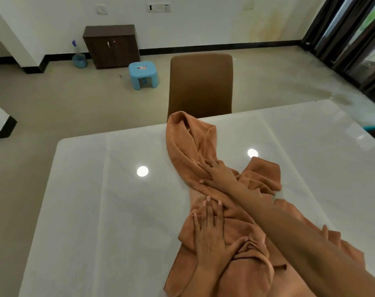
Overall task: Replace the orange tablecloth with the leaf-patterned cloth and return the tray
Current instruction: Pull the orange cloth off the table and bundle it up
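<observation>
Head view: left hand (212, 230) lies flat, fingers straight, pressing the orange tablecloth (188, 144); right hand (216, 172) reaches further, fingers spread on the same bunched cloth, neither grip closed. Likely gathering it for removal. Cloth lies rumpled mid-worktop (96, 189), its far end near the brown chair (201, 82). Leaf-patterned cloth and tray not visible; teal object at right edge cut off.

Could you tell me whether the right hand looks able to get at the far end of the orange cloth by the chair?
Probably yes. The right hand already lies on the orange tablecloth, and only bunched cloth and bare white table lie between it and the far end near the brown chair. The left hand presses the near part.
</observation>
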A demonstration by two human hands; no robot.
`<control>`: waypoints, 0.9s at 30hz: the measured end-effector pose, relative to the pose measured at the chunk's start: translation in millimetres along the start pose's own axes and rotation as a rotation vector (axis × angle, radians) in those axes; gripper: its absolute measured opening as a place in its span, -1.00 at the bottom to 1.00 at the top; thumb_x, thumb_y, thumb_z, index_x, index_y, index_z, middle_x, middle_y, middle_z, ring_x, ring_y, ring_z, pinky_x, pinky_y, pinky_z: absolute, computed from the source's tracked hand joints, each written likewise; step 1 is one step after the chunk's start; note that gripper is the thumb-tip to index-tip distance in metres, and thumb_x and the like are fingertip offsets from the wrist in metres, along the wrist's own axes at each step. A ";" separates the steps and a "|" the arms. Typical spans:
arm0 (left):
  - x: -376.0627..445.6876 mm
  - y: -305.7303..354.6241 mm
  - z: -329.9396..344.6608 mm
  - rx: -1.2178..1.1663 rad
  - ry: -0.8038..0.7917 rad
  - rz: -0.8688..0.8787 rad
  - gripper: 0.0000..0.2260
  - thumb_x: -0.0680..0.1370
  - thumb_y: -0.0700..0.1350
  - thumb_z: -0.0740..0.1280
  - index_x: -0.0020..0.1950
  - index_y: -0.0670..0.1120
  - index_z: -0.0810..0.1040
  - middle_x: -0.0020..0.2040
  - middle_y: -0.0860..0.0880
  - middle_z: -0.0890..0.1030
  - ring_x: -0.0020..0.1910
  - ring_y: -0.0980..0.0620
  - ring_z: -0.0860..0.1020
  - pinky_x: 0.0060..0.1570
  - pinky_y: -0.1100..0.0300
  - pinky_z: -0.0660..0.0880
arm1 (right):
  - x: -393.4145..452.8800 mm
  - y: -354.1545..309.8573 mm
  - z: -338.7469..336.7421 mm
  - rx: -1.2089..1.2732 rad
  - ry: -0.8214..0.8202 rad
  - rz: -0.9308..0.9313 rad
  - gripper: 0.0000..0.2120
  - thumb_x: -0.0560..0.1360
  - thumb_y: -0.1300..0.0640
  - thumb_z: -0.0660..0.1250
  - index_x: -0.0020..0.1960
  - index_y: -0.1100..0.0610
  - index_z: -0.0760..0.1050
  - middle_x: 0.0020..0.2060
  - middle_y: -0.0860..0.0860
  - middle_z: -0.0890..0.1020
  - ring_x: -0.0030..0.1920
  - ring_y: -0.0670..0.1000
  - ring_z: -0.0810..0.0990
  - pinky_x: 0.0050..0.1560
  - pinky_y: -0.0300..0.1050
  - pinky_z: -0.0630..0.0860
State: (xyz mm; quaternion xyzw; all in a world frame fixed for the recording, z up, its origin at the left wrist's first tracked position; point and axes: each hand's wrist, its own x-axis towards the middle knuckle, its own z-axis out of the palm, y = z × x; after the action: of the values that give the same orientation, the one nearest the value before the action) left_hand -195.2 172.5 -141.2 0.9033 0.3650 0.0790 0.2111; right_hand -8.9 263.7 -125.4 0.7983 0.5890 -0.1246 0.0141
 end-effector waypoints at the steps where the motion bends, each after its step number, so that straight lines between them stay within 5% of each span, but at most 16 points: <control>1: 0.1 0.6 -0.1 0.003 -0.005 0.003 -0.08 0.39 0.52 0.02 0.55 -0.07 0.06 0.53 -0.16 0.14 0.51 -0.09 0.06 0.38 -0.14 0.04 | -4.0 0.9 0.3 0.016 0.034 -0.030 -0.44 0.53 -0.15 0.22 0.48 -0.08 0.18 0.36 0.10 0.36 0.19 0.21 0.41 0.14 0.03 0.42; 3: -0.6 2.4 -0.9 0.019 -0.004 0.013 -0.10 0.40 0.51 0.02 0.53 -0.08 0.14 0.53 -0.15 0.15 0.51 -0.09 0.06 0.38 -0.14 0.05 | -14.7 1.0 -5.8 0.057 0.090 -0.089 -0.58 0.57 0.00 0.21 0.43 -0.07 0.30 0.20 0.11 0.49 0.04 0.16 0.49 -0.03 -0.03 0.44; 7: -5.3 3.8 -6.3 0.033 0.042 0.082 -0.17 0.46 0.45 0.05 0.53 -0.11 0.16 0.54 -0.13 0.13 0.51 -0.09 0.06 0.41 -0.13 0.03 | -43.9 -0.3 -35.7 0.230 0.273 -0.091 -0.69 0.58 0.05 0.22 0.31 0.00 0.46 0.01 0.12 0.58 -0.06 0.13 0.55 -0.04 -0.08 0.51; 12: -18.4 7.0 -16.1 0.000 0.162 0.184 -0.26 0.55 0.36 -0.07 0.56 -0.09 -0.08 0.56 -0.06 -0.08 0.53 -0.04 -0.05 0.46 -0.05 -0.10 | -125.0 -7.8 -65.7 0.367 0.634 0.007 -0.74 0.53 0.10 0.31 0.21 0.08 0.54 -0.01 0.06 0.59 -0.06 -0.06 0.52 -0.02 -0.52 0.31; 17: -29.6 15.0 -32.8 -0.125 0.357 0.363 -0.35 0.59 0.27 -0.17 0.55 -0.08 -0.17 0.56 -0.04 -0.16 0.53 -0.01 -0.12 0.46 -0.01 -0.18 | -201.9 -17.4 -36.1 0.340 0.723 0.126 -0.72 0.55 0.13 0.26 0.24 0.10 0.54 0.01 0.12 0.60 -0.05 0.07 0.58 -0.05 -0.16 0.57; 20: -24.4 32.1 -53.5 -0.214 0.410 0.406 -0.39 0.60 0.25 -0.17 0.55 -0.03 -0.17 0.56 0.00 -0.16 0.53 0.00 -0.11 0.45 -0.01 -0.13 | -236.3 -27.9 -3.5 0.288 0.689 0.134 -0.71 0.53 0.06 0.22 0.20 0.06 0.55 0.00 0.08 0.60 -0.05 0.02 0.57 -0.04 -0.22 0.55; 27: 7.7 56.4 -55.1 -0.103 0.043 0.379 -0.46 0.62 0.19 -0.17 0.56 0.00 -0.01 0.56 0.00 -0.05 0.53 0.05 -0.12 0.47 -0.04 -0.04 | -270.9 -39.1 23.4 0.343 0.761 0.173 -0.75 0.54 0.11 0.20 0.04 0.11 0.65 0.03 0.06 0.64 -0.01 -0.01 0.58 -0.08 -0.10 0.59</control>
State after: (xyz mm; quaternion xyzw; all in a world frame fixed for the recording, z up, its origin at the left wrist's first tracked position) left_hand -170.7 159.3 -67.0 0.9420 0.1883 0.1551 0.2306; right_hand -124.6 17.9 -84.8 0.8247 0.4537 0.0843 -0.3271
